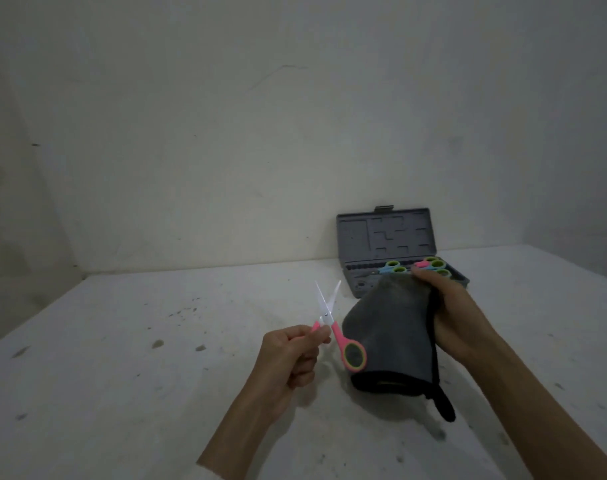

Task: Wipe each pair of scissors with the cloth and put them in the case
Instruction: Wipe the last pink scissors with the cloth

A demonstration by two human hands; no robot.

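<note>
1. Our left hand [288, 355] grips one handle of the pink scissors [333, 327], fingers curled round it, the blades spread apart and pointing up and away.
2. Our right hand [458, 317] holds the grey cloth [388, 334], fingers clamped on its upper edge; the cloth hangs just beside the scissors.
3. The grey case [385, 233] stands open on the white surface [122, 375] behind the cloth, with blue scissors [392, 268] and more pairs lying in its tray.
</note>
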